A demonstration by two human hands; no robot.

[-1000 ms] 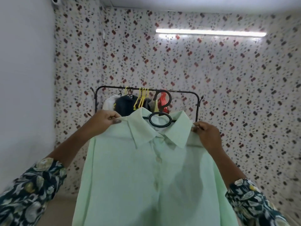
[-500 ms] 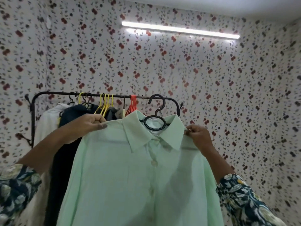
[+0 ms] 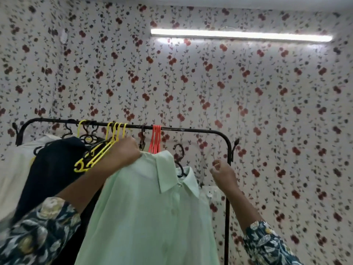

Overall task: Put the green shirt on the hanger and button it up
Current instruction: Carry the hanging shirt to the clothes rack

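Observation:
The pale green shirt hangs on a black hanger, its front buttoned and its collar folded down. My left hand grips the shirt's left shoulder and holds it up just below the black rack rail. The hanger's hook sticks up behind the collar, below the rail. My right hand is off the shirt, to the right of the collar, with its fingers loosely curled and holding nothing.
The black clothes rack carries yellow hangers, orange hangers, a dark garment and a white garment on its left half. Its right post stands by my right forearm. Flowered wallpaper covers the wall behind.
My right hand has let go of the shirt's right shoulder. My left hand has lifted the shirt closer to the rail, and the shirt has turned slightly. The view has moved nearer the rack.

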